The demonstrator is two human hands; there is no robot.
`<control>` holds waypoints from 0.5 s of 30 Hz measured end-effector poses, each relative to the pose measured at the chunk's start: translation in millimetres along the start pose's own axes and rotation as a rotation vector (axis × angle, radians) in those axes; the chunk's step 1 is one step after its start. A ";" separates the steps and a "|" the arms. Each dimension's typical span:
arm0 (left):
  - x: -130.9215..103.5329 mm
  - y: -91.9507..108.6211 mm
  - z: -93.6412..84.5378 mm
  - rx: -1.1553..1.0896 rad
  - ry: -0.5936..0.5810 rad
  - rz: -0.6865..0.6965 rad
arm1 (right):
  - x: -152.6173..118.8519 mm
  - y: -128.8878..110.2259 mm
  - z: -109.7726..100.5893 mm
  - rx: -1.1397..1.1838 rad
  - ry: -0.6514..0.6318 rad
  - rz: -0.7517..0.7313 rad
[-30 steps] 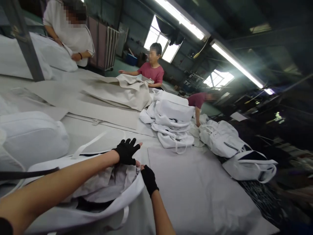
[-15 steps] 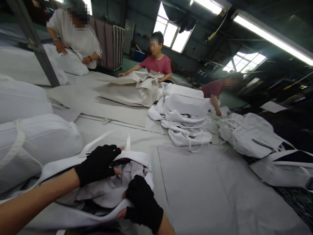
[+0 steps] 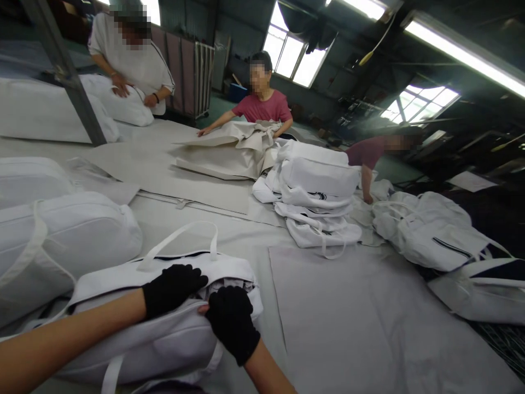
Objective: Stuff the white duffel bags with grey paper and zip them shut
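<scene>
Both hands in black fingerless gloves, on the white zip bag (image 3: 164, 323) at the near edge of the bench (image 3: 369, 328). Left hand (image 3: 172, 289) lies palm-down across the bag's upper flap, fingers curled into the open zip gap. Right hand (image 3: 233, 323) sits just beside it, touching, closed over the lower flap at the gap's right end; bare thumb tip shows between the two. Hands together, each gripping its flap edge. Grey-white stuffing (image 3: 229, 284) shows in the gap just above the right hand. Bag's strap handle (image 3: 184, 236) stands in a loop behind the hands. Left of it, two stuffed white bags (image 3: 69, 241) lie side by side. Mid-bench: stack of folded white bags (image 3: 318, 197), well apart from the hands. More bags (image 3: 435, 232) heaped at the right edge. Far side: a person in a red shirt (image 3: 262, 106) handles beige cloth (image 3: 229, 153); a person in a white shirt (image 3: 135, 65) presses on a white bag top left; a third person (image 3: 369, 156) bends over behind the stack.
</scene>
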State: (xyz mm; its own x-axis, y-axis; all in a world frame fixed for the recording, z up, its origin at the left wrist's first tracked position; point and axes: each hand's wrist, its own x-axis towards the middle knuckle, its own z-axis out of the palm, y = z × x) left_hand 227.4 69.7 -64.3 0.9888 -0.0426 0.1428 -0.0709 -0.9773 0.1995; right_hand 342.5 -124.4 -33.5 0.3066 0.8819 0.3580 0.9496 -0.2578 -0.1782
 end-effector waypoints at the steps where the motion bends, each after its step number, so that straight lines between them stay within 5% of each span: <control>1: -2.1 -0.3 -2.3 -0.001 -0.001 0.010 | 2.3 0.7 3.8 0.023 -0.011 0.025; 5: -9.4 -2.2 -16.9 -0.088 -0.071 -0.002 | 2.8 5.3 16.0 0.140 -0.050 0.077; 9: -19.1 4.2 -23.2 -0.159 -0.202 -0.160 | 1.5 3.7 19.9 0.196 -0.054 0.150; 15: -36.2 26.9 16.2 0.144 -0.080 -0.217 | 1.5 9.6 2.6 0.425 0.043 0.191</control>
State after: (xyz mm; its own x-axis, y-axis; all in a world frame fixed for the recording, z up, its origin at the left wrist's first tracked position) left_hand 191.8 41.6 -79.8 0.9865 0.1605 0.0331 0.1576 -0.9845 0.0763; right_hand 352.0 -124.5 -37.1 0.4840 0.8150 0.3187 0.7679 -0.2210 -0.6012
